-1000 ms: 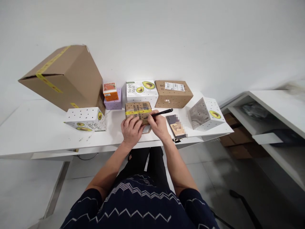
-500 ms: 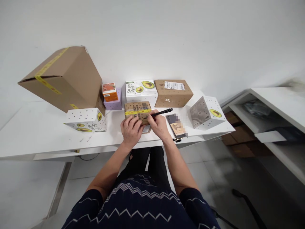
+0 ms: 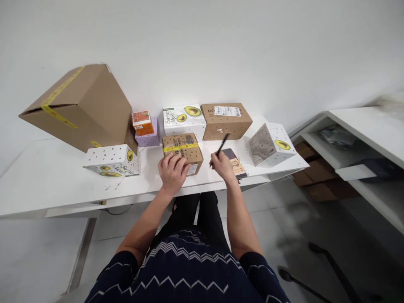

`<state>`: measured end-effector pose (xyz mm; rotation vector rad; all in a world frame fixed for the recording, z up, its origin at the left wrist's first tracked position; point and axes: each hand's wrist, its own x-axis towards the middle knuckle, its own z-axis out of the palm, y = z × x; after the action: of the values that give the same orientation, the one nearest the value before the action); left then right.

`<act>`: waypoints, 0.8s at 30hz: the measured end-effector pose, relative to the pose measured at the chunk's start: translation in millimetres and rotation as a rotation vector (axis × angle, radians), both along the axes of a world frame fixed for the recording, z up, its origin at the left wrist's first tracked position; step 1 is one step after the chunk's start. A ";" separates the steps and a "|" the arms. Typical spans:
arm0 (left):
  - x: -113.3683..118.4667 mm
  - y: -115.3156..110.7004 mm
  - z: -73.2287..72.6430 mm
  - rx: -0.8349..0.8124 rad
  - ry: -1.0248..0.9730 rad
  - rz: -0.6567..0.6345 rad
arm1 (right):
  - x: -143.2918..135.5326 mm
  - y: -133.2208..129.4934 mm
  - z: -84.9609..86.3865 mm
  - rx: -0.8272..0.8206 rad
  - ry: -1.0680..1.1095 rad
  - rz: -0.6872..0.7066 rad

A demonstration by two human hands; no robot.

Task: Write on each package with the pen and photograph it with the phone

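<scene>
On the white table a small brown cardboard box with a yellow tape strip and a white label on its front sits before me. My left hand grips it at the front left, fingers curled over the top edge. My right hand is apart from the box, to its right, with a black pen pinched in the fingers, its back end slanting up. Beneath and behind that hand lies a dark phone with a picture on it, partly covered by the hand.
A large taped carton stands at left, a white avocado box before it. Behind are an orange box on a lilac box, another avocado box and a brown box. At right stand an avocado box and shelving.
My right hand has lifted off the small cardboard box and moved right toward the phone, still with the pen, which now points more upright. My left hand stays on the box.
</scene>
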<state>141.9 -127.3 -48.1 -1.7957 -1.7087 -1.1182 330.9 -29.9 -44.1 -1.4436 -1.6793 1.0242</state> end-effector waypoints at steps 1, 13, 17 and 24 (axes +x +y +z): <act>-0.1 0.1 0.0 0.007 -0.003 -0.008 | 0.9 3.3 -9.8 -0.041 -0.199 0.061; -1.2 1.1 -1.3 0.017 0.030 0.001 | -27.3 10.8 -46.9 -0.132 -0.535 0.131; -1.7 2.4 -2.1 0.044 0.051 0.000 | -10.8 11.1 -47.7 -0.092 -0.482 0.116; -2.5 4.4 -4.2 0.048 0.033 -0.012 | 51.8 15.4 -49.8 0.023 -0.725 -0.332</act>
<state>139.4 -122.9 -52.3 -1.7882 -1.6404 -1.1183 382.8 -14.5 -93.9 -2.1498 -1.8058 0.2982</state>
